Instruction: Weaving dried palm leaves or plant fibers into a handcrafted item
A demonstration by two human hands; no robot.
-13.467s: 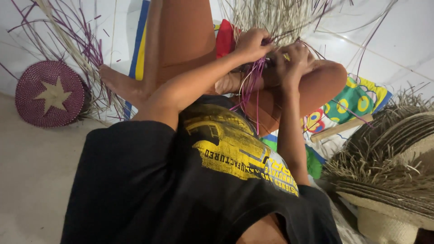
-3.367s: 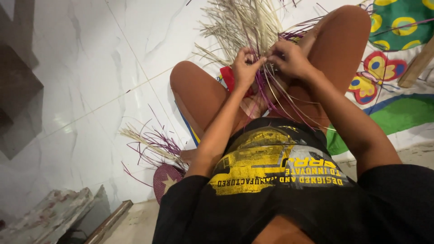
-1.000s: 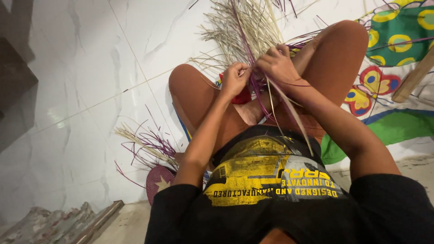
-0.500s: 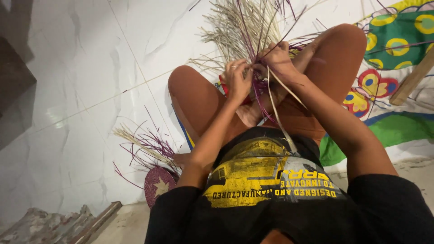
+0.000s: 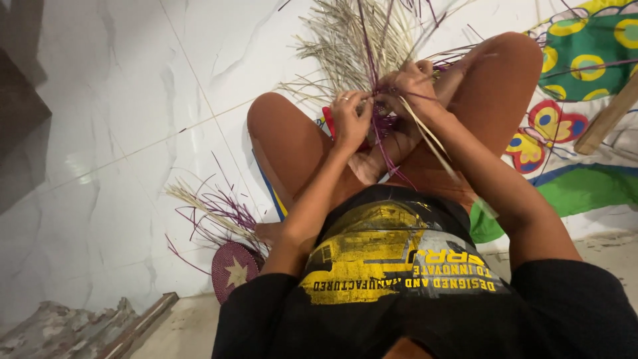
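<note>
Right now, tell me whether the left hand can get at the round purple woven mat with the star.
Probably not without letting go: the left hand is busy pinching the purple and straw strands, and the mat lies low beside the hip, half hidden behind the left arm.

- The floor [image 5: 119, 133] under me is white marbled tile with thin grey veins.
- Just beyond my fingers [image 5: 352, 106], a spread of pale and purple straw strands [image 5: 352, 40] lies fanned on it.
- Right of my fingers lies a bright patterned mat [image 5: 585, 60], with a wooden stick [image 5: 608, 116] on it.
- Well left and nearer me: a loose straw bundle [image 5: 212, 213] touching a round purple woven disc [image 5: 236, 262] with a pale star.
</note>
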